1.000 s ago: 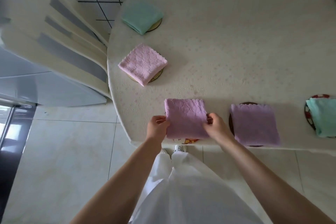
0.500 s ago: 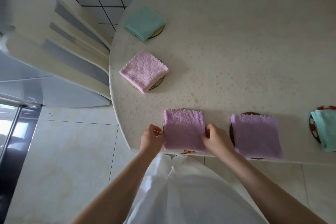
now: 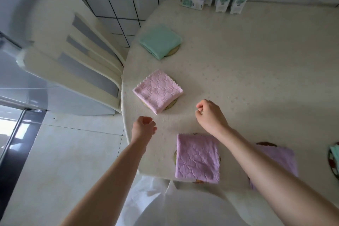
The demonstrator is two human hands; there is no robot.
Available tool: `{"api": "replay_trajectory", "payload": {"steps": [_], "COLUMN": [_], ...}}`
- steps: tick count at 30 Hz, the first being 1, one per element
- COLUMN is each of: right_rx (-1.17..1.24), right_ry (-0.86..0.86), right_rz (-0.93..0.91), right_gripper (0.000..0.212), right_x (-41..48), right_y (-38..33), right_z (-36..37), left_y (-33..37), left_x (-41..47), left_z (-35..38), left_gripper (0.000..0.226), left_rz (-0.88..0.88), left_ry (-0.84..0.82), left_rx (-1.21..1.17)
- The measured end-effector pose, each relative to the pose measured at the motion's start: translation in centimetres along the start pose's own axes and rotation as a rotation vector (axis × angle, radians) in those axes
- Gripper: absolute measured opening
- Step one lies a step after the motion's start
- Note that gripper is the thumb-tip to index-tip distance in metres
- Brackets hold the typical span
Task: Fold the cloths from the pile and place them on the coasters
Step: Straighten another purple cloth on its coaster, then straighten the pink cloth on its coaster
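The left hand (image 3: 144, 127) hovers at the tabletop's (image 3: 256, 79) left edge and the right hand (image 3: 211, 115) further in. Both have loosely curled fingers and grasp nothing. The purple cloth (image 3: 198, 158) lies folded at the near edge, covering its coaster (image 3: 175, 157) except for a sliver at the left. This placing looks finished, though the cloth reaches right to the edge, so a flat-fingered nudge inward would seat it more safely without disturbing the fold. The pink cloth (image 3: 157, 91) and green cloth (image 3: 159, 41) sit on coasters along the left edge, and another purple one (image 3: 282, 158) lies just right of the forearm. No pile or bare coaster is in view, so both probably need finding before the next reach.
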State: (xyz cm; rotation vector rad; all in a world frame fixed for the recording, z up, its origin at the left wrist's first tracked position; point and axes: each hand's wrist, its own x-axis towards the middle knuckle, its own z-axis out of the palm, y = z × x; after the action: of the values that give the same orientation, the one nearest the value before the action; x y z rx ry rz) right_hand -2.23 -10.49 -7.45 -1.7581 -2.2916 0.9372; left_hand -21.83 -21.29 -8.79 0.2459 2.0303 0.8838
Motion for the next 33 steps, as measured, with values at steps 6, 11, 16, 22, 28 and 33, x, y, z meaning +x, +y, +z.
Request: {"api": "replay_trajectory", "payload": {"steps": [6,11,16,22,28,33], "right_rx": [0.026,-0.024,-0.046,-0.130,0.035,0.208], "right_ry": [0.015,-0.025,-0.100,-0.158,-0.221,-0.192], "right_rz": [-0.020,0.115,0.244,0.361,0.496,0.484], "right_gripper": [0.025,0.036,0.055,0.053,0.031,0.040], "right_x": [6.5,10.2,11.2,11.7,12.7,12.7], "right_y": [-5.6,-8.2,-9.1,-9.9,-11.0,-10.9], "right_z": [1.9,3.6,4.8,5.0,3.7,2.9], "left_y": [3.4,5.4,5.5,5.7,7.0,7.1], "left_x": [5.6,7.8,8.6,8.2,7.7,8.5], "left_z": [-1.7,-2.4,-2.1,-1.6,-2.0,-2.3], "left_gripper": [0.016,0.011,0.015,0.013,0.016,0.013], "left_rz": [-0.124,-0.273,-0.310,-0.416,-0.400,-0.245], "left_ry": [-0.082,-0.237,-0.266,-0.330,-0.387,-0.304], "left_rx": [-0.181,-0.259,-0.213,-0.210,-0.281,-0.214]}}
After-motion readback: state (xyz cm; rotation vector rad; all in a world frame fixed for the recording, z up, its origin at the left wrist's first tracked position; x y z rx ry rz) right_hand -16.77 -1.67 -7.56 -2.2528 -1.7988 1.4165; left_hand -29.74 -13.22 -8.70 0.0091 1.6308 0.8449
